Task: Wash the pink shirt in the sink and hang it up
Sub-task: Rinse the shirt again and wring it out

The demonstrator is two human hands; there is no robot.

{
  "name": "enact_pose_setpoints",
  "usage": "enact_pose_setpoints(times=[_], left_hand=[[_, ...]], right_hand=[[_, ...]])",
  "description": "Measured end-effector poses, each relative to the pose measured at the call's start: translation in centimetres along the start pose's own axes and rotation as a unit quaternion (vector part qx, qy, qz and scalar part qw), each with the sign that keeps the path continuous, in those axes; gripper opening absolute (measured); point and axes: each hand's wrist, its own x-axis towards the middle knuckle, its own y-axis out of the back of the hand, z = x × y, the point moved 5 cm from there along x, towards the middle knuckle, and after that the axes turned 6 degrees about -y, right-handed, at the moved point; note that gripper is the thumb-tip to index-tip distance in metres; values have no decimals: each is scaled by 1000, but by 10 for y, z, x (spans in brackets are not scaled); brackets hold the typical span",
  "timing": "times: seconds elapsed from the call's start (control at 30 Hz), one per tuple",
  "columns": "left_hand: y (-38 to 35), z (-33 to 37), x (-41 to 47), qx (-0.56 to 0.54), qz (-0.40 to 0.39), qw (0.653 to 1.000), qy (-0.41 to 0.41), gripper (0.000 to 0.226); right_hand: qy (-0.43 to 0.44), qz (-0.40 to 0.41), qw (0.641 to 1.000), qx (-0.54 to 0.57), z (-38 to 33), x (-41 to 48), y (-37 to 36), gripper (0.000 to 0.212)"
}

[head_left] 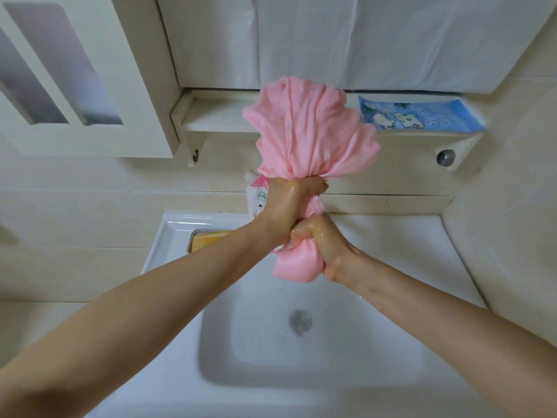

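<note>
Both hands were clamped on the pink shirt (307, 131), held above the sink (407, 245). Left hand (294, 193): fingers (316, 186) fully curled round a twisted neck of fabric, a tight fist with no gap. Right hand (327, 247): fingers (303, 233) curled tight round the same twist, just below the left fist and touching it. Both hands were wet and shiny.

Above the left fingers the shirt fanned out in a loose, crumpled bunch. Between the two fists the cloth was a short, tight rope. Below the right fingers a rounded lump of shirt bulged out, apart from the basin.

The drain (300, 322) lay well below the right fingers, in the basin floor, under shallow water. Left of the left fingers, partly hidden behind that wrist, a pink-and-white spouted pouch (254, 200) stood at the back of the sink. Further left and lower, a metal dish held something yellow (208, 238) on the sink ledge; the left forearm partly covered it.

Up and right of the fingers, a blue printed packet (422, 114) lay on a white shelf (220, 116). A small hook (196, 155) hung under the shelf's left end and a round metal knob (445, 157) sat under its right end. A cabinet door (75, 86) was far left. A white plastic sheet (331, 34) covered the wall above the shirt.
</note>
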Motion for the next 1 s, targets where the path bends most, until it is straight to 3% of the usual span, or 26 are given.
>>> enact_pose_setpoints(times=[0.07, 0.2, 0.3, 0.4, 0.47, 0.53, 0.57, 0.63, 0.7, 0.77, 0.83, 0.9, 1.0], left_hand=[[1, -2, -2, 4, 15, 1000, -2, 22], [0, -5, -4, 2, 19, 1000, -6, 20], [-1, -2, -3, 2, 27, 1000, -13, 21], [-5, 3, -2, -9, 2, 1000, -11, 17], [-9, 6, -4, -22, -25, 999, -4, 19], [-13, 11, -6, 4, -37, 999, -32, 20], [-15, 14, -7, 27, -45, 997, -50, 23], [-18, 17, -10, 87, -66, 991, -81, 27], [-19, 16, -14, 130, -69, 984, -99, 24], [-21, 15, -16, 147, -59, 981, -108, 24], [-20, 14, -12, 165, -61, 980, -90, 39], [-18, 10, -8, 141, -118, 983, -26, 59], [-20, -2, -12, 81, -204, 975, 21, 53]], right_hand=[[8, 9, 1000, 4, 4, 3, 2, 67], [26, 20, 999, 29, 7, -2, 6, 33], [18, -25, 1000, -4, 2, -4, 10, 43], [-15, -137, 990, -6, -5, -4, 24, 55], [-43, -224, 972, 59, 0, -2, 32, 78], [-57, -380, 915, 127, 7, -6, 23, 99], [-58, -447, 880, 148, 11, -8, 19, 98], [-77, -499, 850, 152, 18, -14, 13, 86], [-84, -491, 853, 157, 18, -22, 13, 80], [-90, -398, 898, 167, 20, -18, 24, 74], [-81, -347, 923, 146, 18, -16, 32, 66], [-71, -334, 929, 141, 14, -14, 38, 55], [-63, -296, 945, 126, 19, -7, 46, 48]])
